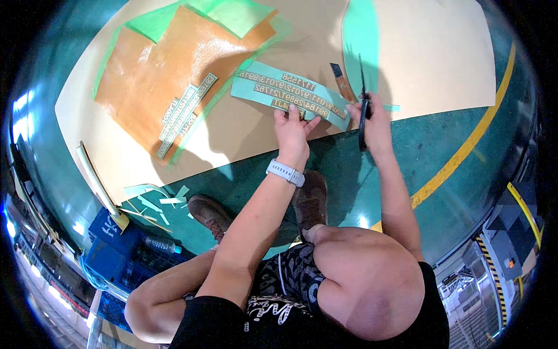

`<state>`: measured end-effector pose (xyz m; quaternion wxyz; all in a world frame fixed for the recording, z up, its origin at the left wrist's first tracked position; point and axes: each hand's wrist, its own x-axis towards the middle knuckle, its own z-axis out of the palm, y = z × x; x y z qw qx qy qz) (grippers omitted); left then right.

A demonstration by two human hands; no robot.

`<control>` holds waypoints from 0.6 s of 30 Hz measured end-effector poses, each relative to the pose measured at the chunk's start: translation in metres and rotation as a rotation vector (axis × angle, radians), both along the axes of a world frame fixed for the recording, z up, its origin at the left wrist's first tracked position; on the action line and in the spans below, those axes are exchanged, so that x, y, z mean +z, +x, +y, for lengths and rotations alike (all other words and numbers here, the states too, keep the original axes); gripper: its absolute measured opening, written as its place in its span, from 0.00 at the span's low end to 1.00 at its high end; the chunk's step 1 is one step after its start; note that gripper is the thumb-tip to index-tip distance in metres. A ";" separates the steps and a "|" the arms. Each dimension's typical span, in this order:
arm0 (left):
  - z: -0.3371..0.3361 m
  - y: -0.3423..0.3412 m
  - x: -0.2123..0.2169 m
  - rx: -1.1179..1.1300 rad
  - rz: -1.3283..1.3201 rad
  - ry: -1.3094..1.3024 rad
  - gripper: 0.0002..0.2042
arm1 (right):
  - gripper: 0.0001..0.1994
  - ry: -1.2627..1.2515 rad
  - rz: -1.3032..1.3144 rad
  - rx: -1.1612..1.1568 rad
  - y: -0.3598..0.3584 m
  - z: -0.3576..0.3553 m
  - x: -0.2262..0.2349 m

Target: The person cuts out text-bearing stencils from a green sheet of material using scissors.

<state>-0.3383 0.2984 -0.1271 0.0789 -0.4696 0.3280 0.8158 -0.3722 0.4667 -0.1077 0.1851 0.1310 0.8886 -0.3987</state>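
My left hand (292, 136) pinches the lower edge of a light green stencil strip (247, 87), which carries rows of printed or cut-out characters. Fingers of my right hand (378, 125) wrap round a pair of black scissors (364, 110) with its blades pointing away from me. The scissors stand at the strip's right end; whether the blades touch it I cannot tell. Just beyond that end lies a narrow brown strip with a dark tip (342, 80). A second lettered strip (187, 114) lies on an orange-brown sheet (145, 81) to the left.
Beneath everything is a large beige board (442, 64) on a green floor (372, 192). Green film (361, 41) crosses the board. Cut scraps (172, 200) lie near my shoes, beside a blue crate (113, 244) and a plastic bottle (163, 244). A yellow line (453, 166) curves at right.
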 end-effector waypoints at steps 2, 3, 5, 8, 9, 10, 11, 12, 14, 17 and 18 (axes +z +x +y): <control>0.001 -0.001 -0.002 0.000 -0.008 -0.022 0.09 | 0.24 -0.040 -0.010 -0.010 0.005 -0.009 0.005; 0.001 -0.002 -0.004 -0.001 -0.012 -0.034 0.09 | 0.24 -0.060 -0.015 -0.016 0.008 -0.015 0.009; 0.001 -0.003 -0.008 -0.032 -0.017 -0.070 0.08 | 0.24 -0.049 0.020 -0.009 0.010 -0.017 0.013; 0.001 -0.003 -0.008 -0.066 -0.010 -0.119 0.07 | 0.24 -0.085 0.056 -0.015 0.013 -0.016 0.006; 0.001 -0.003 -0.008 -0.075 -0.006 -0.134 0.07 | 0.24 -0.088 0.038 0.002 0.011 -0.015 0.005; 0.001 -0.003 -0.010 -0.101 -0.014 -0.158 0.07 | 0.24 -0.094 0.019 0.020 0.009 -0.016 0.005; 0.000 -0.002 -0.012 -0.127 -0.022 -0.181 0.07 | 0.24 -0.113 -0.020 0.026 0.008 -0.015 0.003; -0.001 -0.001 -0.013 -0.151 -0.030 -0.205 0.07 | 0.23 -0.131 -0.060 0.032 0.008 -0.013 0.000; -0.004 0.001 -0.015 -0.145 0.012 -0.210 0.07 | 0.23 -0.171 -0.110 0.030 0.004 -0.014 0.004; -0.007 0.001 -0.007 -0.177 0.017 -0.186 0.08 | 0.23 -0.230 -0.103 0.000 0.000 -0.010 0.008; -0.008 0.000 -0.003 -0.196 0.009 -0.172 0.08 | 0.23 -0.259 -0.073 -0.006 -0.002 -0.008 0.004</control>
